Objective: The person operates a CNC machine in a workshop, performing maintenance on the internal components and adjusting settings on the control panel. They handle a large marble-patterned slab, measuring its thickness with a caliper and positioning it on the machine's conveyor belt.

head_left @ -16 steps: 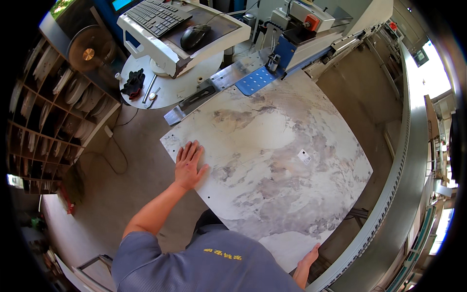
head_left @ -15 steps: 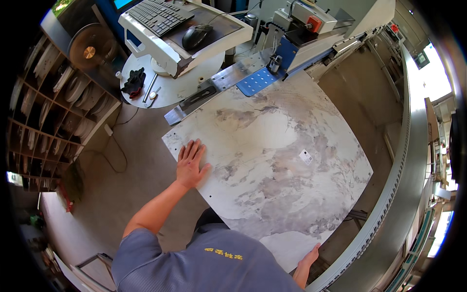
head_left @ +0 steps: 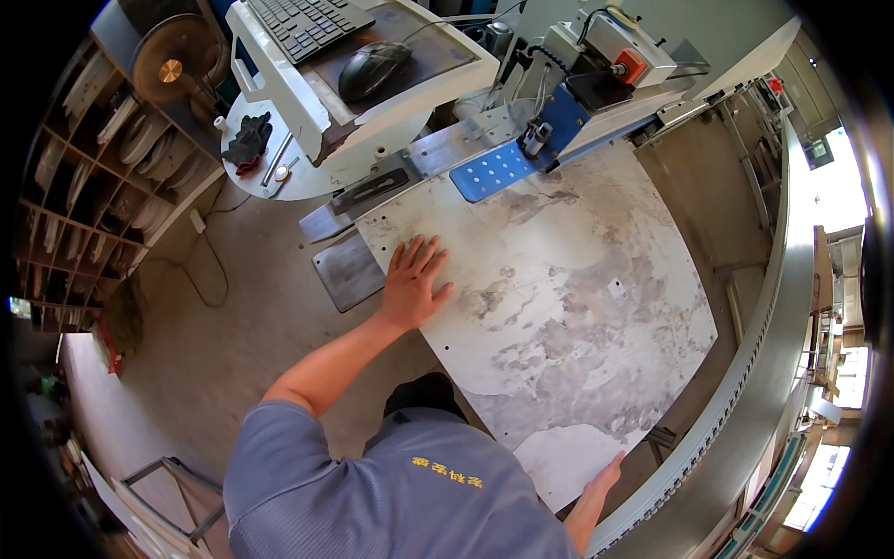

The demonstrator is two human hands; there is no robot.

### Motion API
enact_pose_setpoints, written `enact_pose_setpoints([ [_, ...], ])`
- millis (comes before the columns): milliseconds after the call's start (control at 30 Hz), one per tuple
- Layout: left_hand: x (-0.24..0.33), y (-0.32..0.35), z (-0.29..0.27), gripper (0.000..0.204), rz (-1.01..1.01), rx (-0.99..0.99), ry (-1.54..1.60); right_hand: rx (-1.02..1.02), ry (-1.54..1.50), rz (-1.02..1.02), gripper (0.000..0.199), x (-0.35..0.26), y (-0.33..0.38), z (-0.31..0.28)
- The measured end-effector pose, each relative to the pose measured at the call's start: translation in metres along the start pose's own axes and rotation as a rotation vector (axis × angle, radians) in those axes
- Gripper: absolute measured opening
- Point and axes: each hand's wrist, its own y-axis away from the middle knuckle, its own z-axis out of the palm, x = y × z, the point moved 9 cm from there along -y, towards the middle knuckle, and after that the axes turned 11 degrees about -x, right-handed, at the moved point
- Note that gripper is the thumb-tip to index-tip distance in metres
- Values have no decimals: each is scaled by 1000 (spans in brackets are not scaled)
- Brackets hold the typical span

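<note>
A large flat marbled white-and-grey panel (head_left: 559, 279) lies in front of me, with small drilled holes along its left side. My left hand (head_left: 410, 284) rests flat on its top near the left edge, fingers spread. At the near right edge, my right hand (head_left: 601, 477) holds the panel from the side; its fingers are partly hidden at the edge. The panel's far edge lies along a metal fence (head_left: 428, 154), close under a blue perforated plate (head_left: 492, 170) on the machine (head_left: 577, 102). A small white label (head_left: 617, 290) sits on the panel's surface.
A grey metal support plate (head_left: 349, 270) juts out beside the panel's left edge. Beyond it stand a keyboard (head_left: 307, 26) and mouse (head_left: 374, 70) on a stand, and a round table (head_left: 307, 182) with a dark glove. A long curved-looking rail (head_left: 745, 391) runs along the right. Shelves (head_left: 93, 186) stand left.
The panel has slid to the right, together with my left hand on it. The metal support plate at its left now shows. My right hand has kept its place at the edge.
</note>
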Motion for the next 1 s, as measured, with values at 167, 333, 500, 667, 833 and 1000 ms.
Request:
enact_pose_setpoints([
  [167,21,-39,19,48,5,-2,25,-86,-39,27,66,-29,-42,9],
  [333,35,-76,33,41,36,-15,107,-40,-3,16,66,-48,-86,4],
  [500,43,-107,56,36,64,-45,157,35,41,22,67,-55,-124,0],
  [667,44,-125,78,35,180,-170,331,178,166,6,67,-53,-145,-6],
  [833,41,-98,101,32,277,-222,540,269,524,4,66,-89,-133,-11],
  [1000,63,-33,105,30,330,-379,700,244,491,51,72,-68,-133,-52],
])
